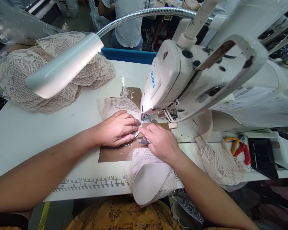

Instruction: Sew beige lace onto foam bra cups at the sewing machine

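My left hand (116,128) lies on a piece of pale lace fabric (118,104), its fingers pressed together and pinching the edge right at the needle (142,118) of the white sewing machine (182,73). My right hand (160,140) is closed on small metal thread snips (142,140), whose blades point left under my left fingertips. A padded lace cup piece (147,175) hangs from under my right hand over the table's front edge.
A heap of lace pieces (26,80) lies at the back left under a gooseneck lamp (62,67). A ruler strip (93,182) runs along the front edge. Red and yellow scissors (240,148) lie right. Another person (127,22) stands behind the table.
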The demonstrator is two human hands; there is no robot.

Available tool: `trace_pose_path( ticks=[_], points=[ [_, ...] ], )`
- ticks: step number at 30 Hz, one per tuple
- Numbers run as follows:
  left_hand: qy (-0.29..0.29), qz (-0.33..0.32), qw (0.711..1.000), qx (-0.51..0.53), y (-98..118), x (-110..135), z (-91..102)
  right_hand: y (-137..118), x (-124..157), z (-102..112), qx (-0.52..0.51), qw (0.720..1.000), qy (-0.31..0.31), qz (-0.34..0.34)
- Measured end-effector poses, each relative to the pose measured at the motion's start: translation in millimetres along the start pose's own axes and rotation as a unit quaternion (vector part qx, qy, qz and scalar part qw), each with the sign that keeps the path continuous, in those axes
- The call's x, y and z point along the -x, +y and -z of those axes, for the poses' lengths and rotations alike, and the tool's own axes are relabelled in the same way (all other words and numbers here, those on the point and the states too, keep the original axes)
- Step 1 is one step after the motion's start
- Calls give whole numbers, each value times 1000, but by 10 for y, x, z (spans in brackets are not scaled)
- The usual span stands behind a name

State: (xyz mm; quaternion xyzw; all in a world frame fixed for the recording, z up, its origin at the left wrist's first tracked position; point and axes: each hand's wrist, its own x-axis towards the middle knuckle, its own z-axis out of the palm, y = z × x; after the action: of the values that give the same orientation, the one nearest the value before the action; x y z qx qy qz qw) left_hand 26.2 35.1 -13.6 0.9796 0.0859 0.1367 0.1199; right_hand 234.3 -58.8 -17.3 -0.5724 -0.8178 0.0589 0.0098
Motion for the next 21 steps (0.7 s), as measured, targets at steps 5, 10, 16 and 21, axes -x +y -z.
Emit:
trace_pose_path(
  ticks=[5,10,16,21],
  points=[
    [-19,-6,1000,-1,-26,16,-39,7,11,-17,0,1000,10,0],
    [-5,47,999,-5,43,-2,-81,21,7,-25,12,1000,19,-21],
    [11,64,998,-13,117,-30,-100,53,-23,-48,33,997,50,-43],
    [8,67,998,-22,112,-26,-96,77,-10,-27,9,997,62,-54]
  ],
)
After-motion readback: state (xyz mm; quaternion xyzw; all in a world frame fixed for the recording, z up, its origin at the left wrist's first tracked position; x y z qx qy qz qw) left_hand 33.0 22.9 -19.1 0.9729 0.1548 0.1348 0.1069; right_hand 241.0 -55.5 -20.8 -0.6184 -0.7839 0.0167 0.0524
